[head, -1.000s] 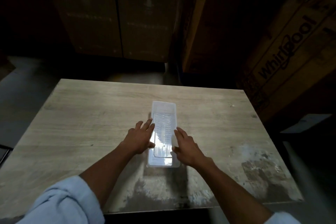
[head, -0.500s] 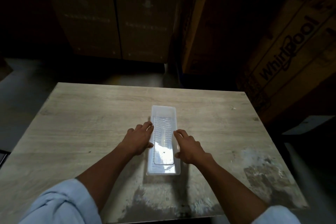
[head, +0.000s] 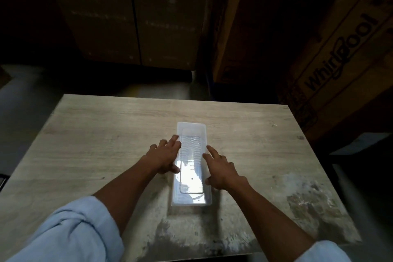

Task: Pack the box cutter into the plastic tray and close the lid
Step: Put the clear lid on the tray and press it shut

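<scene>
Mid-table, on a worn wood-grain tabletop [head: 95,144], lies a long clear plastic tray [head: 191,198] w/ its lid down flat, short end toward the person. Left hand [head: 164,158] rests on tray's left edge, fingers spread & flat, gripping nothing. Right hand [head: 223,169] does likewise on right edge, fingers loose, thumb by tray side. Box cutter can't be made out through glare on lid. Whirlpool carton [head: 340,53] stands behind, at right.

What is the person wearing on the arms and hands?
Both arms wear light blue sleeves, the left sleeve and the right sleeve, rolled up so the forearms are bare. The left hand and right hand show no gloves; no rings or watch are visible.
</scene>
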Available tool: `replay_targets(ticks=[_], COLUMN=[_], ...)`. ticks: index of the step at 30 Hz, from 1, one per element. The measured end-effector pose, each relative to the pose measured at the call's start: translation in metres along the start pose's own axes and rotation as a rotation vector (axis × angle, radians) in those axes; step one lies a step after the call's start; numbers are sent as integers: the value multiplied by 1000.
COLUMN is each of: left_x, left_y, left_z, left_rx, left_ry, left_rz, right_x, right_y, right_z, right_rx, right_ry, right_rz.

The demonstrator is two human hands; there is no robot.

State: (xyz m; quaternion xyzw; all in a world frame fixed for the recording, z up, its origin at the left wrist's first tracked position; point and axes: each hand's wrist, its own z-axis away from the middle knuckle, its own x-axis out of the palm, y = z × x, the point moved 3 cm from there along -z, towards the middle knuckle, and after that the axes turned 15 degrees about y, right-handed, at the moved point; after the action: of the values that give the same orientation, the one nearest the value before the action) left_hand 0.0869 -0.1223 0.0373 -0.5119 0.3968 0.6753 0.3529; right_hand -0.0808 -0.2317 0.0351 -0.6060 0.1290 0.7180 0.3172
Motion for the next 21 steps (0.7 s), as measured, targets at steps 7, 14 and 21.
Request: replay_targets(ticks=[7, 14, 21], left_x=[-1, -3, -2], left_y=[-6, -8, -6], left_z=[-11, -19, -17], left_rx=[-34, -34, -51], left_ry=[-36, -49, -38], left_rz=[24, 14, 19], right_x=[-1, -4, -8], right_y=[2, 5, 8], right_z=[-3, -8, -25], right_rx=[4, 4, -23], right_ry=[-16, -12, -107], right_rz=[-10, -30, 43])
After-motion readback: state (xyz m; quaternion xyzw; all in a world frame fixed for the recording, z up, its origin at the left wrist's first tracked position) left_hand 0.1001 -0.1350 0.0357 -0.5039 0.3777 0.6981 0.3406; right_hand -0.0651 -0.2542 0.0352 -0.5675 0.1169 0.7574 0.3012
